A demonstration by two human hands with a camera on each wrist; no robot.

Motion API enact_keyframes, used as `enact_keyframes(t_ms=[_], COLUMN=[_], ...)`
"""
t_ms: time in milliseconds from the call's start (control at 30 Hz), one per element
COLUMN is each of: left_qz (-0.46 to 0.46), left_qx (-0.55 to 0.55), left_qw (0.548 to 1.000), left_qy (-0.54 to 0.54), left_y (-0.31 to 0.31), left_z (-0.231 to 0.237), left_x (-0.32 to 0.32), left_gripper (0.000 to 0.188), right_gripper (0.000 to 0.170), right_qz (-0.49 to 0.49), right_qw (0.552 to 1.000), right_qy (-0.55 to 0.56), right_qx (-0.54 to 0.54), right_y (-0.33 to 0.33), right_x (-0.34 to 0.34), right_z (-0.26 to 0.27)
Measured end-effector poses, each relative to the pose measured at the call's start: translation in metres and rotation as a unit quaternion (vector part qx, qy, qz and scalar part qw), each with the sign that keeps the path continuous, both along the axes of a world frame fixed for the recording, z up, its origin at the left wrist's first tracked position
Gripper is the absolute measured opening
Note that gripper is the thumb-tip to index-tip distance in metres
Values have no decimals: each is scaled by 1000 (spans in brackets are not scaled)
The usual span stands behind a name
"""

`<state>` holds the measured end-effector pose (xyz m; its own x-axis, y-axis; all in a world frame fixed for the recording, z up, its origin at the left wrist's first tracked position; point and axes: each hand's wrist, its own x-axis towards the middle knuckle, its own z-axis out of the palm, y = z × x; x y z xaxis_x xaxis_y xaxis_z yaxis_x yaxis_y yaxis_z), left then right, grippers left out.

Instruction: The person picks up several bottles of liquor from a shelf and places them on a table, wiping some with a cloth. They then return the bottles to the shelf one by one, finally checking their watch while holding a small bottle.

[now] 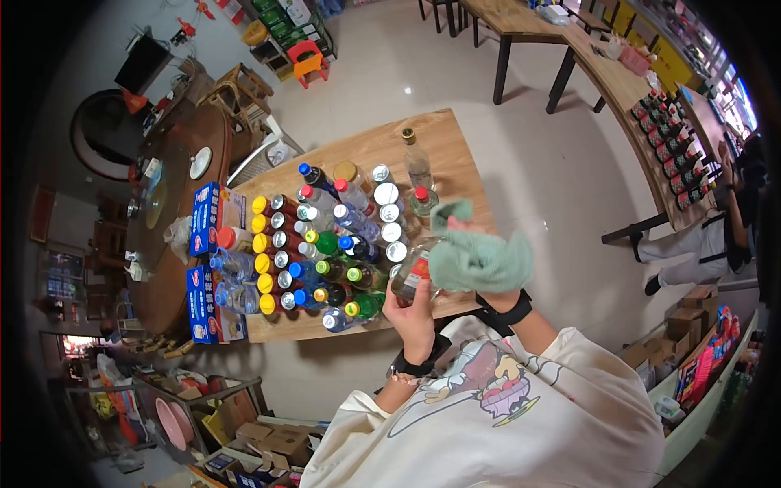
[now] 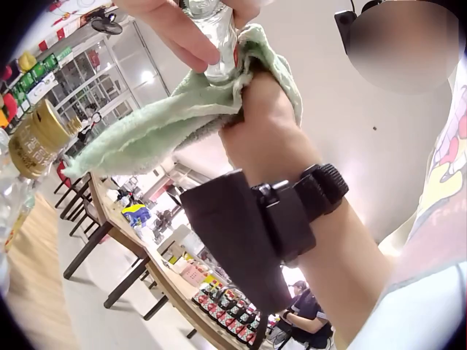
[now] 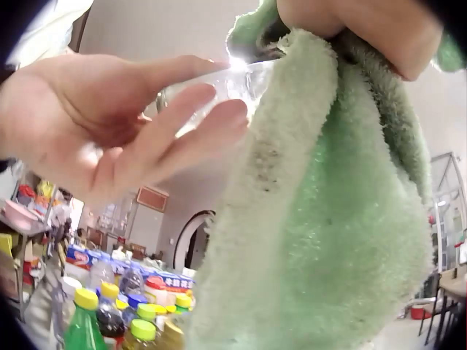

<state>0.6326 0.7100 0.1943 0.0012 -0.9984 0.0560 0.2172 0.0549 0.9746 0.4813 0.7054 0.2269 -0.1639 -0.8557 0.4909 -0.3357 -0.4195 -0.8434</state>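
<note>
The left hand (image 1: 412, 325) clasps the glass bottle (image 1: 411, 275), its right side against the green cloth (image 1: 488, 259) bunched in the right hand (image 3: 361, 22).

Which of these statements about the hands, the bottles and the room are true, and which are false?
1. The left hand holds a bottle. True.
2. The right hand holds a red cloth. False: the cloth is green.
3. A row of yellow caps runs across the wooden table. True.
4. The small red chair stands on that table. False: it is on the floor.
5. Both wrists wear something black. True.
</note>
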Motion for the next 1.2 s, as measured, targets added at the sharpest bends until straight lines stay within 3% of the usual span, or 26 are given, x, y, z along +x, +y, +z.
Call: enact_keyframes(t_ms=[67,100,133,167,200,233,333,433,467,533,567,600,667,733,800,867,1033,1133,1200], left_qz=[46,53,61,60,59,58,60,98,72,26,11,-5,4,-30,-37,-56,-103,-120,-150], left_qx=[60,73,88,82,76,79,59,56,11,-53,-56,-58,-31,21,49,65,83,96,113], left_qw=[995,993,989,989,990,989,986,980,992,998,998,998,999,999,997,990,980,967,960], left_qy=[58,80,100,104,107,107,142,163,102,-13,-18,-24,-7,24,38,108,150,202,209], left_y=[-8,-12,-14,-17,-18,-17,-15,-10,-9,-4,-2,-2,-4,-7,-5,-4,-6,-4,-5], left_z=[1,6,11,7,3,4,5,-9,-17,-14,-15,-15,-15,-15,-10,-9,-8,-7,-11], left_x=[0,1,2,6,8,7,4,1,3,0,-4,-9,-10,-6,-4,0,5,8,11], left_gripper=[27,30,32,34,35,35,37,35,36,38,38,38,38,37,33,29,41,46,52], right_gripper=[47,49,49,51,53,62,64,65,65,55,44,44,45,48,48,49,47,43,40], right_qz=[173,126,125,157,178,59,116,159,158,198,203,203,51,34,60,84,156,127,121], right_qw=[947,981,980,908,779,774,747,744,744,874,801,800,899,924,968,966,951,971,991], right_qy=[-241,-148,-149,-385,-597,-589,-632,-629,-630,-398,-546,-547,-408,-346,-216,-213,-238,-162,-47], right_qx=[118,26,30,48,62,223,170,160,160,194,137,139,153,157,109,117,120,125,41], right_y=[2,-9,-3,7,15,15,10,11,11,9,14,12,7,7,13,15,13,8,3], right_x=[-4,-3,-3,-3,-5,-6,-6,-6,-8,-9,1,9,19,9,1,-9,-21,-23,-25], right_z=[-15,-51,-66,-76,-83,-72,-58,-76,-78,-76,-73,-69,-57,-66,-62,-56,-51,-36,-26])
